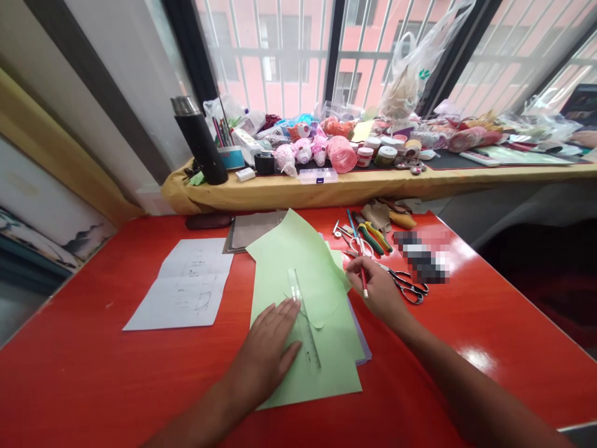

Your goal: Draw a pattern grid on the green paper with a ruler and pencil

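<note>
Green paper (326, 374) with a cut corner and a small slit flap lies before me on the red table, over some lilac sheets (362, 351). My left hand (267, 348) rests flat on it, fingers stretched out, fingertips touching a clear ruler (311, 346) that lies lengthwise on the paper. At the paper's right edge, my right hand (380, 294) is closed around a red pencil (364, 281), its eraser end toward me. The pencil's far end reaches among the tools. Scissors (410, 287) with dark handles lie just beyond that hand.
A white sheet with pencil sketches (180, 292) lies left. Pliers with green-yellow handles (373, 236) and white-handled scissors (362, 247) lie at the back right, near a blurred-out object (422, 256). A black flask (200, 143) and several jars (386, 155) stand on the sill.
</note>
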### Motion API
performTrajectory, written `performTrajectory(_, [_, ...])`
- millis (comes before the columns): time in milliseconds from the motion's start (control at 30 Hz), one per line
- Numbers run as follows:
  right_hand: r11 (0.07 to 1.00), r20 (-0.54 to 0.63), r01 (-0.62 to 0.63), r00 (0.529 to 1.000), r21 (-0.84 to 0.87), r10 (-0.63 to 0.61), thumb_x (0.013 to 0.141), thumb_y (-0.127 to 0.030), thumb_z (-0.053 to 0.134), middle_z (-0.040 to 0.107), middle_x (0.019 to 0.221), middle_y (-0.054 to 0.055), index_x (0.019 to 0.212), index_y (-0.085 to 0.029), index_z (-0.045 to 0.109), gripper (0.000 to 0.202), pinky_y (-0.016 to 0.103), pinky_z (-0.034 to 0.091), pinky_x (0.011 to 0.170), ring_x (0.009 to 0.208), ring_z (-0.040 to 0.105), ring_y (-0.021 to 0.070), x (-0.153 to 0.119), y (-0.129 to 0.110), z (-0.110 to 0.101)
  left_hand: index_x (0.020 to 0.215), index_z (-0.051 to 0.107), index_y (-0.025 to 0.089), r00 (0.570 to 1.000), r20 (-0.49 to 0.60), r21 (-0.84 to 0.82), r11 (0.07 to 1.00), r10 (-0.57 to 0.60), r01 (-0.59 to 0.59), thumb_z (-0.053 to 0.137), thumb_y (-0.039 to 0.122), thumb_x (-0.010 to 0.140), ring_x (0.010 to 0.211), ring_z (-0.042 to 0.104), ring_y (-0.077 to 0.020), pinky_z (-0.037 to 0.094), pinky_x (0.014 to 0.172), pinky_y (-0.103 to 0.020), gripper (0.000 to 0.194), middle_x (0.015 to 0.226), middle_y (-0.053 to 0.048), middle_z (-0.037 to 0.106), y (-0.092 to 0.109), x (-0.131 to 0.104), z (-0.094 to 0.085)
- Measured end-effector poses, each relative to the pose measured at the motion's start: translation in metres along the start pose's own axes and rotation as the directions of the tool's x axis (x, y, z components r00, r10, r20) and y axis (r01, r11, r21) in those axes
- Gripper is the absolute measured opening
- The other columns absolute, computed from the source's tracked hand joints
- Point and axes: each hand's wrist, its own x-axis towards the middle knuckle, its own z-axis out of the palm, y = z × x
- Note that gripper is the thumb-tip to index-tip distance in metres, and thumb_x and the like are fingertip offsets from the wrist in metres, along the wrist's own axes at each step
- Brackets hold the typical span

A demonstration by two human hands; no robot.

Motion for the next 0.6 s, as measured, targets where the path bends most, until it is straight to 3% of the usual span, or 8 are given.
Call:
performTrajectory(333, [0.936, 0.128, -0.167, 0.983, 0.311, 0.133, 0.094, -0.043, 0.07, 0.059, 0.073, -0.003, 0.094, -0.025, 0.061, 0.02, 0.031, 0.049, 0.055, 0.056, 0.058, 0.0164, -0.01, -0.027, 0.011, 0.178, 0.011, 0.029, 0.998, 0.035, -0.017, 0.999, -0.043, 0.044, 0.058, 0.025, 0.107, 0.159, 0.049, -0.0291, 0.043, 0.129, -0.054, 0.086, 0.174, -0.012, 0.047, -0.006, 0.011, -0.002])
performTrajectory(600, [0.911, 0.095, -0.185, 0.982, 0.368, 0.161, 0.096, -0.043, 0.071, 0.06, 0.072, -0.003, 0.098, -0.024, 0.062, 0.02, 0.032, 0.053, 0.06, 0.061, 0.061, 0.0174, -0.012, -0.033, 0.021, 0.179, 0.008, 0.031, 0.999, 0.046, -0.051, 0.999, -0.011, 0.013, 0.059, 0.024, 0.107, 0.161, 0.046, -0.0304, 0.042, 0.13, -0.055, 0.088, 0.176, -0.011, 0.043, -0.003, 0.012, -0.01])
